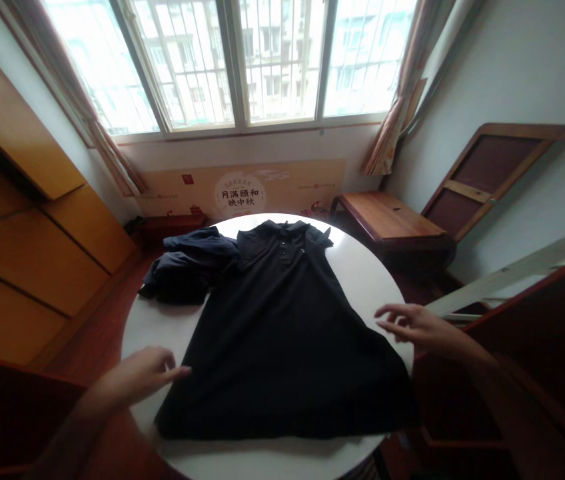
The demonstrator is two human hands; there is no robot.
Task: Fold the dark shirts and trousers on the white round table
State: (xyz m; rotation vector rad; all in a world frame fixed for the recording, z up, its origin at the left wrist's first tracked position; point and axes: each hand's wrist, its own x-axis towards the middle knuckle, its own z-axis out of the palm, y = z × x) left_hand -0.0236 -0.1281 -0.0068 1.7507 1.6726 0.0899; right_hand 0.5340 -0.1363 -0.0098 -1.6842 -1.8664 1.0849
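A black polo shirt [287,340] lies spread front up, its collar toward the window and its wide hem toward me. My left hand [150,375] is at the shirt's left edge, with one finger stretched out to the cloth and the others bent; whether it touches is unclear. To the right of the shirt, my right hand [405,327] hovers beside the edge, thumb and fingers apart, holding nothing. Beyond my left hand, a pile of dark folded clothes [187,270] sits beside the shirt's left sleeve.
Everything lies on a round white table [367,273]. Behind it are a wooden bench [392,217] at the right and a barred window [282,67]. Wooden cabinets [37,267] stand along the left. A reddish wooden panel [552,320] rises close on the right.
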